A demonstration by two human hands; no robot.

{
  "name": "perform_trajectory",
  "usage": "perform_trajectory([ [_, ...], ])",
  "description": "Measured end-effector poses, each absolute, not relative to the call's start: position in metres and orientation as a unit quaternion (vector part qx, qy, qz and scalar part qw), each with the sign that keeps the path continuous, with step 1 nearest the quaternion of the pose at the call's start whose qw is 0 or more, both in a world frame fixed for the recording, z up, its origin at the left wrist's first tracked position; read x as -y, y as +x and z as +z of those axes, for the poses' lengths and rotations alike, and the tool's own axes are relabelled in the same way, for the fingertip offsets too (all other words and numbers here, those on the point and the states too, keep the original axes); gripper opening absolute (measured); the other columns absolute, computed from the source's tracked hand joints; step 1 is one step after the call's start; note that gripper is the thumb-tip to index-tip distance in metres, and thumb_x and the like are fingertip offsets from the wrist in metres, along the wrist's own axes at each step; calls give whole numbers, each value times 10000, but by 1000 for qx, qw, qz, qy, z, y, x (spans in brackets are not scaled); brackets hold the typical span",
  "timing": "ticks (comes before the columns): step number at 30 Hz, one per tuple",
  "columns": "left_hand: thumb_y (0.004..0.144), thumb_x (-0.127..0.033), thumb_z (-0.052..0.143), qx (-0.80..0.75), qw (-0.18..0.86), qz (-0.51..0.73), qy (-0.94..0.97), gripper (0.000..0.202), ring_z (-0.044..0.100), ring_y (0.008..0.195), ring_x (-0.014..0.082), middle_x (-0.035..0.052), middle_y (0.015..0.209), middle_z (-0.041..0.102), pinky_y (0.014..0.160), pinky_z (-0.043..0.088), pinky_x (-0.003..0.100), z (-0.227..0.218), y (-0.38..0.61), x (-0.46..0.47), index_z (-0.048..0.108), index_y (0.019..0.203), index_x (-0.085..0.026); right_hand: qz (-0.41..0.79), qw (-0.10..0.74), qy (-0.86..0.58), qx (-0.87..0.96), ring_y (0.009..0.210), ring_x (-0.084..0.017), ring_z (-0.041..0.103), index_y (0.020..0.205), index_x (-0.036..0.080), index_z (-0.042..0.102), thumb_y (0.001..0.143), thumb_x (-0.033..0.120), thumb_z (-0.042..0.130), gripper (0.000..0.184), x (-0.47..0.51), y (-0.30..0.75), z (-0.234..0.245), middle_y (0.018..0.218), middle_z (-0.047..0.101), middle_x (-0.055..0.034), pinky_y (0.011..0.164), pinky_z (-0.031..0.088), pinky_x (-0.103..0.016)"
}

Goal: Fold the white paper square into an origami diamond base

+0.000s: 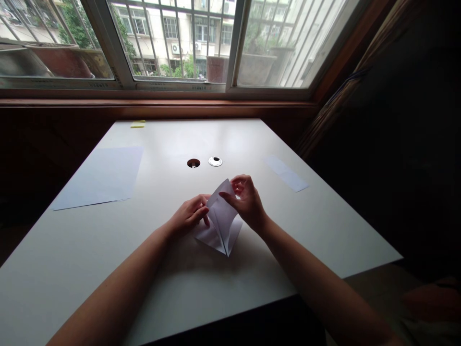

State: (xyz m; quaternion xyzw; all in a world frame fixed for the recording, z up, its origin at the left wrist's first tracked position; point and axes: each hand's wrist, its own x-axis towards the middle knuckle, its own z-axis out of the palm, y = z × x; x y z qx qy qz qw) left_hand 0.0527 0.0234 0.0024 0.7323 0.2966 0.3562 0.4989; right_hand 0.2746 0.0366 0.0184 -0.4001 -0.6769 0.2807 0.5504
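White paper sheets (pixel 103 178) in one pile lie left, then one yellow slip (pixel 138 124). Our left hand (pixel 189 214) pinches one folded sheet (pixel 225 209) above the desk (pixel 324 230); beyond, one cable hole (pixel 190 162) holds something pale (pixel 193 166), one grommet cap (pixel 215 164) beside it. Our right hand (pixel 250 202) pinches the sheet's top; rightmost, one paper strip (pixel 286 173).

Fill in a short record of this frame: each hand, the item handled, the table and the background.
Left hand: hand at the left edge of the folded paper
Right hand: hand pinching its upper right part
Item: white, pointed toward the wearer, folds partly open
Table, left: flat paper; yellow slip near the far edge
Table, middle: round hole beside a round cap
Table, right: paper strip
Background: window with bars outside
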Motion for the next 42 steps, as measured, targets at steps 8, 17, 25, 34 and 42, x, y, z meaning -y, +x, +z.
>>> perform_trajectory([
  [8,952,-448,535,-316,505,359,719,311,662,643,111,153,1380,547,564,487,249,12,53,-21,459,845,-166,300,515,-427,680,787,-177,603,886,216,653,863,390,696,180,-28,279,23,839,640,-21,724,509,-315],
  [17,915,-448,610,-300,486,404,715,321,645,660,116,175,1341,577,580,496,250,4,55,-25,529,1084,-188,235,551,-402,692,822,-177,603,908,247,688,888,312,678,68,-21,270,23,899,618,-30,729,516,-328],
  [25,829,-429,728,-331,434,368,753,530,602,605,129,-9,702,637,567,457,221,2,55,-27,539,1261,-187,189,529,-387,731,808,-171,594,952,267,695,893,267,678,62,-11,259,23,886,583,-27,736,525,-339],
  [34,863,-425,692,-331,391,401,759,341,640,641,131,59,853,678,606,500,237,-2,57,-29,630,1072,-162,221,530,-351,739,806,-168,613,907,250,627,892,250,673,49,-11,258,18,892,611,-23,734,531,-330],
  [42,936,-366,606,-316,331,432,777,209,632,655,116,66,898,652,625,511,242,3,60,-28,662,941,-165,244,545,-385,704,900,-184,635,1037,259,576,874,304,693,206,-13,260,17,976,638,-29,814,544,-356],
])
